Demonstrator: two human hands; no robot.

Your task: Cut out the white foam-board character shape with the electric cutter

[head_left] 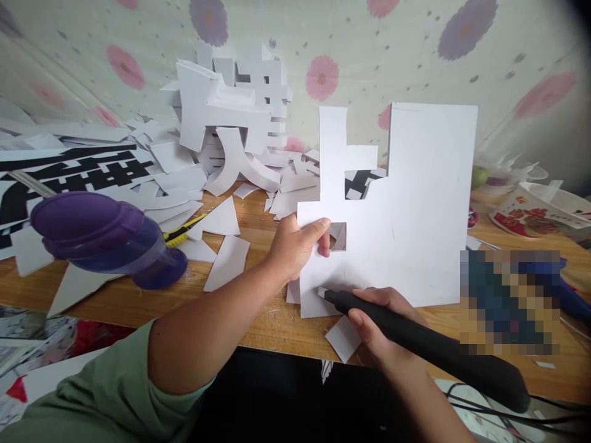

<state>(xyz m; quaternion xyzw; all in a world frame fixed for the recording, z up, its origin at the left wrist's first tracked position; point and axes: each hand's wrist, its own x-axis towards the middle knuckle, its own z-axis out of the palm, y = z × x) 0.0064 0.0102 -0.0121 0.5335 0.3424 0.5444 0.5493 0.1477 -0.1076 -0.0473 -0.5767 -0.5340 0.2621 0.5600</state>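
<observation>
A white foam board [425, 203], partly cut into a character-like shape with a square hole, stands tilted up from the table. My left hand [300, 243] grips its left part, thumb on the front face and fingertips showing through the hole. My right hand [390, 326] is closed around a thick black-handled cutting knife [429, 344]. The short blade [323, 293] points left and lies against the board's lower left part, below the hole. Whether the tip has gone into the board, I cannot tell. A small white offcut [344, 339] lies just under the board's lower edge.
Stacked white cut-out characters [226, 98] stand at the back. Offcuts and black-printed sheets [92, 169] cover the left side. A purple-lidded container [106, 237] and a yellow utility knife [184, 231] are near my left arm. A paper bowl [521, 212] stands right; cables [498, 412] hang lower right.
</observation>
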